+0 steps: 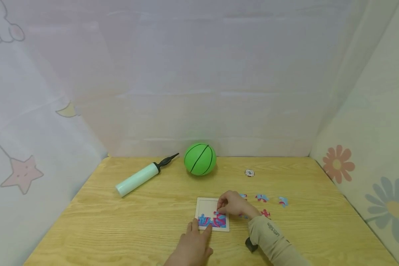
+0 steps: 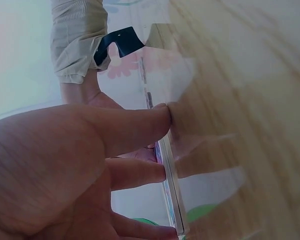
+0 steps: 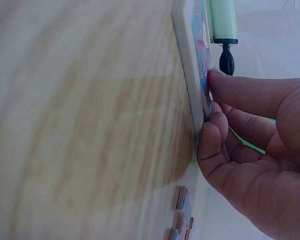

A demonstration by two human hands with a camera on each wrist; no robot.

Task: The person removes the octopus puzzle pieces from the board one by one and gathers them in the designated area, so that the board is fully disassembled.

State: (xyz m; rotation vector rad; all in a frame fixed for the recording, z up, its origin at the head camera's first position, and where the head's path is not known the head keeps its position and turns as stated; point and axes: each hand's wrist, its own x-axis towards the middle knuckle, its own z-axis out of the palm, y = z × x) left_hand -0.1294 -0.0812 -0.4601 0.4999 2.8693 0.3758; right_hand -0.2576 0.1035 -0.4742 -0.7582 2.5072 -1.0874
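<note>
Head view: a small square puzzle board (image 1: 206,207) lies flat on the wooden table (image 1: 119,229), near the middle of the front edge. Its lower part is filled with blue and pink pieces; the upper part is bare.

Left hand (image 1: 193,247): fingers straight and slightly apart, tips pressing on the board's front left corner. The left wrist view shows the fingertips (image 2: 162,117) against the board's edge (image 2: 170,190).

Right hand (image 1: 232,204): fingers curled, thumb and fingertips pinching a pink puzzle piece (image 1: 217,213) at the board's right side. In the right wrist view the fingertips (image 3: 217,82) sit on the board's face (image 3: 195,65); the piece itself is mostly hidden there.

Loose pieces (image 1: 262,198) lie scattered on the table just right of the right hand. Toward the back edge: a green ball (image 1: 200,159) at centre, a pale green hand pump (image 1: 137,179) to its left, a small round disc (image 1: 249,173) to its right.
</note>
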